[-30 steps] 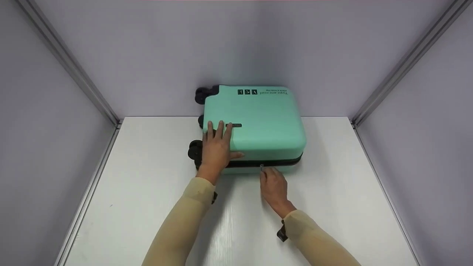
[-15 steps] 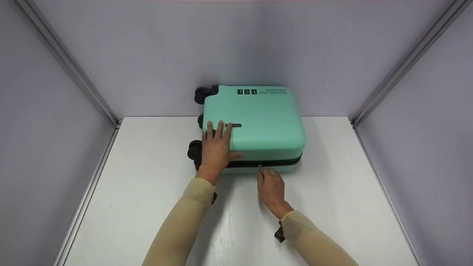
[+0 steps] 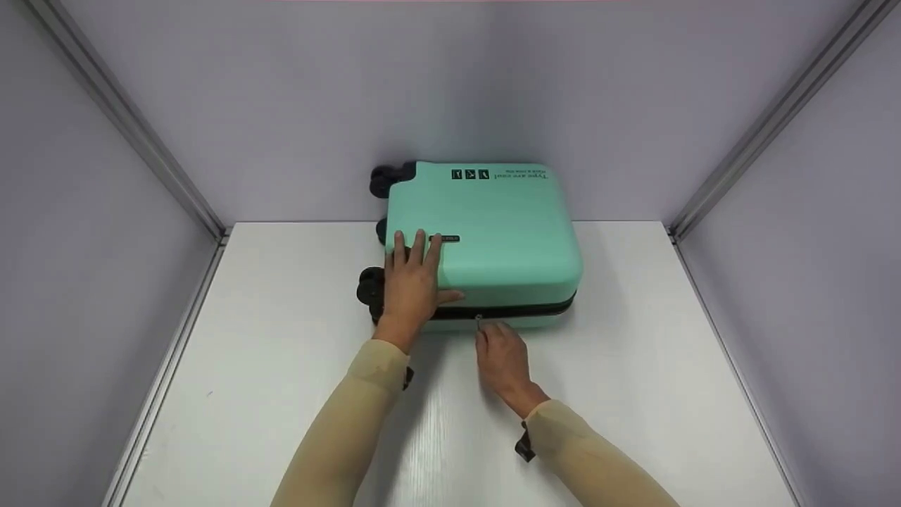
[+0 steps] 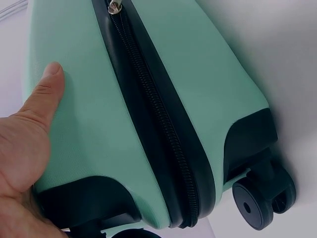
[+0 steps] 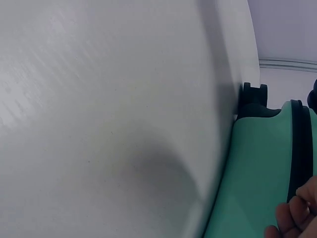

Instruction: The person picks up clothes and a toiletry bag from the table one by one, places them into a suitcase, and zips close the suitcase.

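A mint-green hard-shell suitcase (image 3: 493,218) lies flat on the white table, its wheels (image 3: 371,287) facing left. My left hand (image 3: 412,289) rests on its near left corner with the fingers straight over the lid and the thumb along the side. Along the near side runs a black zipper (image 4: 158,111), closed in the stretch that the left wrist view shows. With curled fingers my right hand (image 3: 503,358) pinches the zipper pull (image 3: 479,320), near the middle of that side. Only the fingertips (image 5: 292,213) of this hand show in the right wrist view.
The white table (image 3: 281,422) extends in front of the suitcase and to both sides. A grey back wall (image 3: 450,84) stands right behind it. Side walls with metal corner rails (image 3: 141,127) border the table.
My right hand has slid left along the suitcase's near side, bringing the zipper pull with it. The left hand and the suitcase have hardly moved.
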Motion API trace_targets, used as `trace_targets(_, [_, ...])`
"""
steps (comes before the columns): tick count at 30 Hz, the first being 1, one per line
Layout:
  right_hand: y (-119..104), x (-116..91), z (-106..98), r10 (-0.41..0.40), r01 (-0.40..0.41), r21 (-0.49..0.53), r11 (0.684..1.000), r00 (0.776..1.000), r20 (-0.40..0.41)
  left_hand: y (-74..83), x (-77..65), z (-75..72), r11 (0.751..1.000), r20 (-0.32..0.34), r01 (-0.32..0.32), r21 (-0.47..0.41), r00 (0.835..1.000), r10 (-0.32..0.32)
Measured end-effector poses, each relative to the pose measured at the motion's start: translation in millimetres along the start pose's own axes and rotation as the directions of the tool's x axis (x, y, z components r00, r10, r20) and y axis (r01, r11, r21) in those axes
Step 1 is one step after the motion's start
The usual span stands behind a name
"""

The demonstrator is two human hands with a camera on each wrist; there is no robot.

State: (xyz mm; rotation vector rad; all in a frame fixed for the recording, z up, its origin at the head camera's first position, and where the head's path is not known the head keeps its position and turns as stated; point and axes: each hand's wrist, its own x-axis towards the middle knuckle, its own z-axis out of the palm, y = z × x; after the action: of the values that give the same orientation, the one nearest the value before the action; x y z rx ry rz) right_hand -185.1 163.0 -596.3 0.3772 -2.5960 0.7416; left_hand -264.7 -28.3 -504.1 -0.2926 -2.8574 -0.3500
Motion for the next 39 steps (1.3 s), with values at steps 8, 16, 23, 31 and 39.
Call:
trace_targets(8, [-5.9, 1.9, 3.6, -0.084, 0.084, 0.008, 0.996, 0.996, 0.027, -0.5, -1.0, -0.6, 1.0, 0.006, 0.0, -0.01, 1.0, 0.0])
trace_targets(16, [-15.4, 5.3, 10.4, -0.149, 0.15, -0.007, 0.989, 0.988, 0.041, -0.6, -1.8, 0.3, 1.0, -0.011, -0.008, -0.013, 1.0, 0.008])
trace_targets(23, [-18.0, 7.1, 11.5, -0.157, 0.159, -0.025, 0.987, 0.985, 0.066, -0.9, -1.8, -0.4, 1.0, -0.016, -0.01, -0.028, 1.0, 0.01])
trace_targets(31, [-21.1, 9.1, 13.2, -0.162, 0.165, -0.02, 0.986, 0.982, 0.096, -1.3, -1.5, -0.3, 0.999, -0.009, -0.007, -0.031, 1.0, 0.007])
trace_targets(39, [-24.3, 11.0, 14.2, -0.165, 0.168, -0.016, 0.986, 0.979, 0.123, -1.6, -1.0, -0.3, 0.999, 0.005, -0.001, -0.039, 1.0, 0.002])
